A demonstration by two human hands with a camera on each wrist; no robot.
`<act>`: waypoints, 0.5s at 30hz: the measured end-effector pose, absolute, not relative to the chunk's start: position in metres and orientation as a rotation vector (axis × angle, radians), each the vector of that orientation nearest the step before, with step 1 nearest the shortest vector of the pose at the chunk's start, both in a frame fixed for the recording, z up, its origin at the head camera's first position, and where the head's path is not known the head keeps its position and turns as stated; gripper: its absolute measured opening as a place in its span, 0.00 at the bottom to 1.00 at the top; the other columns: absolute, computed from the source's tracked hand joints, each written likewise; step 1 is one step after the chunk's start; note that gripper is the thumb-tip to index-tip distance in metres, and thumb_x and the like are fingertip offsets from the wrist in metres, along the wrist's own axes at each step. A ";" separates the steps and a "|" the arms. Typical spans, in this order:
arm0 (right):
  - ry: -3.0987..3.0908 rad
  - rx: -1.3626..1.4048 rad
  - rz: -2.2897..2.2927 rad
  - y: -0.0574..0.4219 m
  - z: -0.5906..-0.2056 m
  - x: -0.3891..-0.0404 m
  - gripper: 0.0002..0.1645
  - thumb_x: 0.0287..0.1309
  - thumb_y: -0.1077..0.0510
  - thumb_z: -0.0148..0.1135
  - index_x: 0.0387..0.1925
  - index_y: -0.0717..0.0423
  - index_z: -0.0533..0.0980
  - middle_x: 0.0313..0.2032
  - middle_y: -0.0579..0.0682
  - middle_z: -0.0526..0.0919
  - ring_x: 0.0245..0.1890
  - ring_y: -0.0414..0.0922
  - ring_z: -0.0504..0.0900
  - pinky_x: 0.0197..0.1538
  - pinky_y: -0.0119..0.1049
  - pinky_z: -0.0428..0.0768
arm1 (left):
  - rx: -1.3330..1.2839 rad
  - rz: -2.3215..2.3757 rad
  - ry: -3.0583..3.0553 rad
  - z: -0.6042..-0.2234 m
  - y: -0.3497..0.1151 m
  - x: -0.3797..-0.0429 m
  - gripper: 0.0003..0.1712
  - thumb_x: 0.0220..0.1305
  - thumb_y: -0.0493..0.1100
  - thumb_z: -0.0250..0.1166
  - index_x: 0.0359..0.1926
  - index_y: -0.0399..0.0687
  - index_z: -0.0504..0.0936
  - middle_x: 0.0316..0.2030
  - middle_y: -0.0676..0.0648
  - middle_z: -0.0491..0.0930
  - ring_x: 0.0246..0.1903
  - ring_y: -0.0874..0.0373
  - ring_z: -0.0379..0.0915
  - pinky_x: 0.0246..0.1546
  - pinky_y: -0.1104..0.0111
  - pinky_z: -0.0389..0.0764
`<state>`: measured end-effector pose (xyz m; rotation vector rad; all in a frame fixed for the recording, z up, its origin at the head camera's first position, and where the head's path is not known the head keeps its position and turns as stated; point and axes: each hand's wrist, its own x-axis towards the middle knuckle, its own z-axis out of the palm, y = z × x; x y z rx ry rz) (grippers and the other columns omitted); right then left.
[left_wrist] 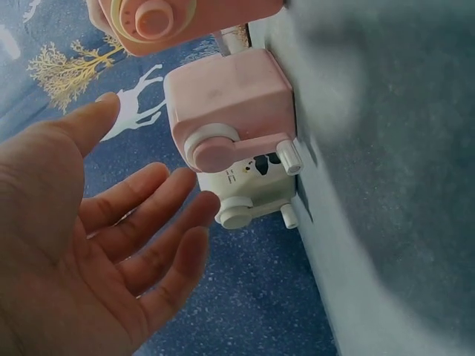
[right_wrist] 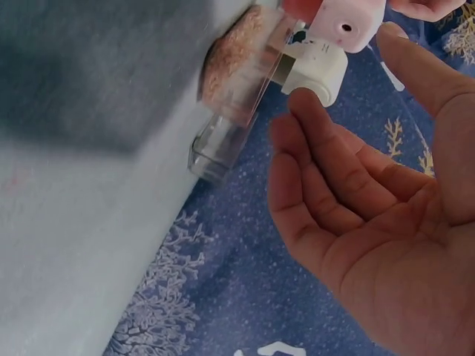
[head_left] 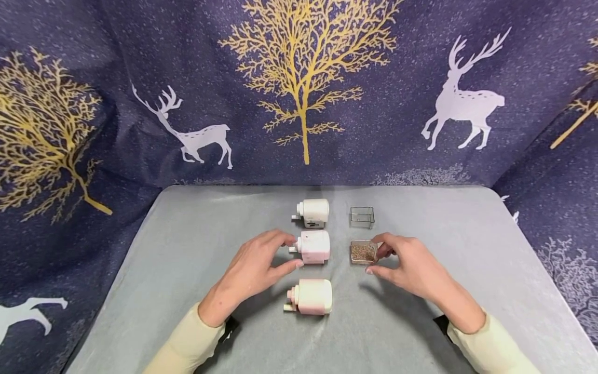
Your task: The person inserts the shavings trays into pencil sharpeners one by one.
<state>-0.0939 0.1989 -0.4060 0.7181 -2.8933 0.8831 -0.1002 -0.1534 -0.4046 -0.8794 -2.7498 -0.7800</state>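
Over on the left, poised with the left hand (head_left: 252, 267) beside the pink sharpener (head_left: 315, 246), middle of the row! Best, most likely, to brace its body from opposite sides, steering clear of the crank (left_wrist: 256, 147). Holding thumb and fingers wide apart, gripping nothing; cannot tell whether touching. Mind the white sharpener (head_left: 315, 210) behind and the cream-and-pink sharpener (head_left: 314, 297) in front! Now rightward, to the clear box (head_left: 362, 242) of brown bits (head_left: 362, 253): probably wise to pinch opposite walls and keep level against spills. Flanking its right edge with the right hand (head_left: 413, 262), thumb and fingers parted, clamped on nothing, with another clear box (head_left: 362, 216) just behind
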 end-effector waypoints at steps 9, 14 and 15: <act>-2.904 0.662 0.804 0.205 -0.408 -0.102 0.34 0.45 0.45 0.81 0.50 0.57 0.79 0.33 0.46 0.86 0.35 0.47 0.85 0.43 0.47 0.83 | -0.863 -0.790 -2.749 -0.407 -0.152 -0.109 0.30 0.63 0.64 0.67 0.59 0.54 0.79 0.53 0.58 0.78 0.51 0.62 0.77 0.47 0.61 0.81; -2.952 0.645 0.794 0.205 -0.409 -0.104 0.38 0.43 0.45 0.81 0.52 0.59 0.77 0.35 0.48 0.86 0.36 0.48 0.85 0.42 0.46 0.83 | -0.851 -0.792 -2.769 -0.409 -0.149 -0.113 0.31 0.61 0.62 0.69 0.61 0.57 0.77 0.54 0.59 0.77 0.53 0.62 0.76 0.50 0.61 0.80; -2.963 0.644 0.792 0.205 -0.410 -0.105 0.39 0.43 0.45 0.81 0.53 0.60 0.77 0.35 0.49 0.86 0.36 0.48 0.85 0.42 0.46 0.84 | -0.847 -0.787 -2.775 -0.410 -0.149 -0.114 0.31 0.60 0.62 0.70 0.61 0.58 0.77 0.55 0.60 0.77 0.54 0.62 0.76 0.50 0.62 0.80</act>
